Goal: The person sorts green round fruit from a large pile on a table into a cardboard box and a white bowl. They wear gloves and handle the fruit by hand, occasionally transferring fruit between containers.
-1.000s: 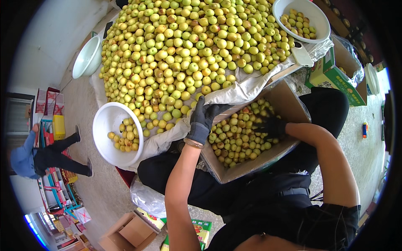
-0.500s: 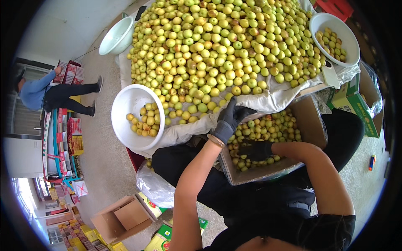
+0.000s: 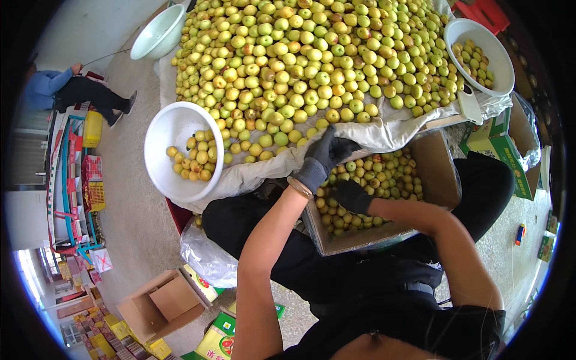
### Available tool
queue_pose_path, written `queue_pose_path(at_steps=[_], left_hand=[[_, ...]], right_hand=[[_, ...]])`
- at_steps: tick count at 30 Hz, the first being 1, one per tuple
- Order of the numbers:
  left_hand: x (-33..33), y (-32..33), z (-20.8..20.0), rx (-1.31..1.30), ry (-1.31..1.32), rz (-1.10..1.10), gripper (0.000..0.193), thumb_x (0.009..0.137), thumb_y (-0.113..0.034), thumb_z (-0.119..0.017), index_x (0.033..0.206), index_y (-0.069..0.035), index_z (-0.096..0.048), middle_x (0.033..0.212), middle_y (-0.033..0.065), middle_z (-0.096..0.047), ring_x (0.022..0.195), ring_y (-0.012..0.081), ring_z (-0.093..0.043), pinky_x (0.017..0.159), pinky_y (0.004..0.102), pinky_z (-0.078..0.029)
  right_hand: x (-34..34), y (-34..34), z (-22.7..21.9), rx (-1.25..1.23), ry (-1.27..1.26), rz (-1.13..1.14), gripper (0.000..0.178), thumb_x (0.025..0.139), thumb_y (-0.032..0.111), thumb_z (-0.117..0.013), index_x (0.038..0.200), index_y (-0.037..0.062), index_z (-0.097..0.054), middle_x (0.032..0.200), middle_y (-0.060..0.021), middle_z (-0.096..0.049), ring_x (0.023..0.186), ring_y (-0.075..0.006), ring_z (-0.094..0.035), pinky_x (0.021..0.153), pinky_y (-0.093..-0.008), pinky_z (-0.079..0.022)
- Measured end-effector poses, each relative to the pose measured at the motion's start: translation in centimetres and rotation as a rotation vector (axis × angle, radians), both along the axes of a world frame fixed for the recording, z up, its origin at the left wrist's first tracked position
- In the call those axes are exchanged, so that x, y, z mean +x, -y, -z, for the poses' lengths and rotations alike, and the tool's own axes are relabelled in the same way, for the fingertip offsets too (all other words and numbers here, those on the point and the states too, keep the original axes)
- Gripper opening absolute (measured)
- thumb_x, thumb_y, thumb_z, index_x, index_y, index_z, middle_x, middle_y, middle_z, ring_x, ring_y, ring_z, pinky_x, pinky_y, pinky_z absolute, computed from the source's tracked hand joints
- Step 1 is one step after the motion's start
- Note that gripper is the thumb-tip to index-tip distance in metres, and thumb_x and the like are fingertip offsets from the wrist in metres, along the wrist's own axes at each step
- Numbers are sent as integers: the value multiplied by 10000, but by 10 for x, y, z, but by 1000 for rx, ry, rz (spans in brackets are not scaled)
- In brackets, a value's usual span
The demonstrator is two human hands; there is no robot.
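Observation:
My left hand, in a dark grey glove, is at the pale cloth's front edge, over the left corner of an open cardboard box. Its fingers point away from me, thumb apart, and no fruit shows in it. Inside the box my gloved right hand rests palm down on small round yellow-green fruits that look like jujubes. Its fingers stretch leftward; whatever lies under the palm is hidden. The box sits across my lap. Just beyond, a large heap of the same fruits covers the cloth, some with brown patches.
White basins holding some fruits stand left and right of the heap; a pale green basin is far left. A phone-like white object lies at the cloth's edge. Cartons lie on the floor. A person walks beyond stacked crates.
My right hand has moved a little left and up within the box. My left hand stays by the cloth edge. The whole view has shifted slightly, and the person at far left has moved.

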State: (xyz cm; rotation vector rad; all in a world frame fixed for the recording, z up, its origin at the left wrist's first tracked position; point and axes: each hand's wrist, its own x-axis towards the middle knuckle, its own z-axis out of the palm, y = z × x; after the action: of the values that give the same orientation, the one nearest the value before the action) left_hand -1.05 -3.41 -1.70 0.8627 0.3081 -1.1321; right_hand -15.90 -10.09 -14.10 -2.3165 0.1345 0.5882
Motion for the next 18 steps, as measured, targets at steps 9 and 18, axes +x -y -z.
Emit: queue_pose_path(at_steps=[9, 18], left_hand=[[-133, -82, 6, 352, 173, -454, 437, 872, -416, -555, 1118, -55, -546, 997, 53, -569, 909, 144, -555, 818, 316, -479], [-150, -252, -22, -604, 80, -758, 244, 908, -380, -519, 867, -142, -550, 782, -2, -534, 727, 96, -504, 611, 236, -437]], right_hand=[[11, -11, -84, 118, 84, -114, 364, 845, 220, -550, 1200, 146, -516, 1158, -128, -564, 1029, -277, -553, 833, -358, -450], [-27, 7, -145, 467, 494, -43, 288, 827, 162, -613, 1057, -6, -574, 1109, -162, -562, 953, -309, -575, 802, -387, -477]])
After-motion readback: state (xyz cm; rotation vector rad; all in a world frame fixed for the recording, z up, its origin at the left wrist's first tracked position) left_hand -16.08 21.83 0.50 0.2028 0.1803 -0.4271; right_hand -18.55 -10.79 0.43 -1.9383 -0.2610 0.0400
